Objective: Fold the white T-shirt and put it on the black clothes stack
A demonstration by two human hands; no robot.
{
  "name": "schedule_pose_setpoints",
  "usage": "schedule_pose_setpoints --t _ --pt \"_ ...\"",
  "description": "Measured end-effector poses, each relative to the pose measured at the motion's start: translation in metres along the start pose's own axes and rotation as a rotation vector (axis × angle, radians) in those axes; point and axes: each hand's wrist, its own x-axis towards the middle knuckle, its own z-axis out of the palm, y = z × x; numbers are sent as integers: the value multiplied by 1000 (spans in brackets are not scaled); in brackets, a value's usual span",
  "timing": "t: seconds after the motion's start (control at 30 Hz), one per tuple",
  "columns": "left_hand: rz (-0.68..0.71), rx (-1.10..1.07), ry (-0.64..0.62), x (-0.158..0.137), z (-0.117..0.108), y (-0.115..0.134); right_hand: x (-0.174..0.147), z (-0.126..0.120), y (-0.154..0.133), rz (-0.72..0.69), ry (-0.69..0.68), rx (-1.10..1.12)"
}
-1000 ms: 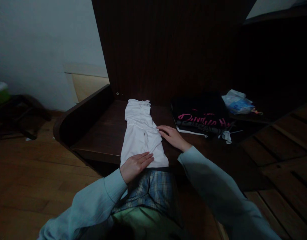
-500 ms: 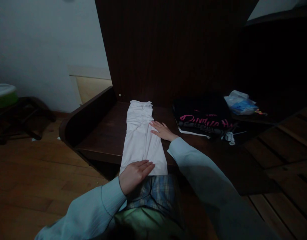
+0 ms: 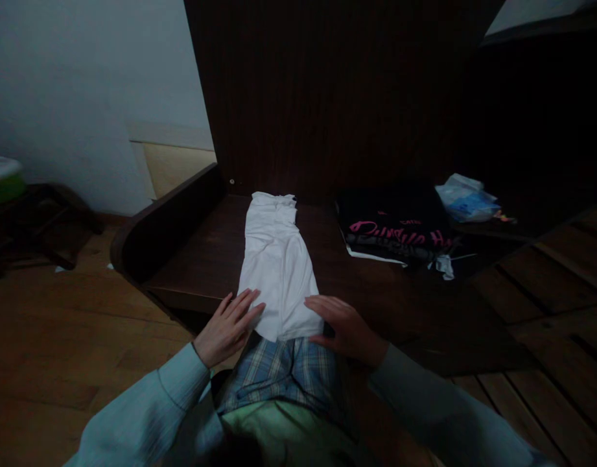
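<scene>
A white garment [image 3: 277, 256], folded into a long narrow strip, lies on the dark wooden bench [image 3: 191, 266]. Wrinkles gather at its far end, and its near end reaches over the bench's front edge to my lap. My left hand [image 3: 229, 324] rests on the near left corner of the cloth with fingers spread. At the near right edge is my right hand [image 3: 349, 329], its fingers stretched over the side and the thumb apart below. I cannot tell whether the right thumb touches the cloth.
Folded black clothing with pink lettering [image 3: 393, 217] sits to the right on the bench. Beyond it lies a blue-and-white plastic packet [image 3: 468, 200]. A raised side rail [image 3: 157, 224] bounds the bench on the left. A stool [image 3: 40, 224] with a green tub [image 3: 4, 185] stands by the wall.
My right hand has come back from the garment's middle right side to its near right edge. My left hand has shifted left from the near hem to the left corner. The near hem looks slightly rearranged.
</scene>
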Motion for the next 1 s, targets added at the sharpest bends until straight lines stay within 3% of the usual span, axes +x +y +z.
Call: schedule_pose_setpoints --t 0.13,0.33,0.53,0.73,0.87,1.0 --pt "32 86 31 -8 16 -17 -15 15 1 -35 -102 -217" --pt "43 58 128 -3 19 -21 -15 34 9 -64 52 -335" --pt "114 -118 178 2 2 -11 -16 22 10 -131 113 -176" --pt "158 -508 237 -5 -17 5 -18 -19 0 -145 58 168" --pt "40 -756 204 -4 -27 11 -10 -43 -9 -74 -41 361" --pt "-320 -855 135 18 -36 1 19 -48 6 31 -41 310"
